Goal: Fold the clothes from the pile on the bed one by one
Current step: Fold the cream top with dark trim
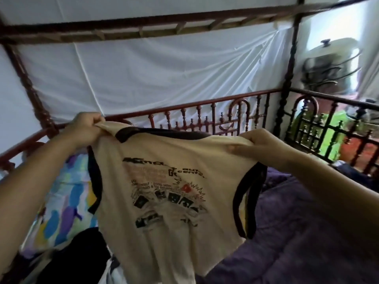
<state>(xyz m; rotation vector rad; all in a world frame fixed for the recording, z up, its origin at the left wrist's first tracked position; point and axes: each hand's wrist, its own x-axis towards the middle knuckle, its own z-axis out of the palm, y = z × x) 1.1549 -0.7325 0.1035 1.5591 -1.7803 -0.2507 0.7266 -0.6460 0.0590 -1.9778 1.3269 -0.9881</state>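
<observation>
Cream top (164, 201): we hold it up, spread over the bed (297, 242), print facing us.
Left hand (86, 128): at the top's ten o'clock, fingers pinching one shoulder.
Right hand (262, 143): at two o'clock, fingers pinching the other.

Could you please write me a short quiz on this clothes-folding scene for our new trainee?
1. True or false: the beige top is already folded.
2. What lies to the right, below the top? A) a purple blanket B) a green towel C) a stack of books
3. Fill in: the left hand and the right hand each pinch the top at a ____.
Key: 1 false, it hangs spread out in the air; 2 A; 3 shoulder.
</observation>
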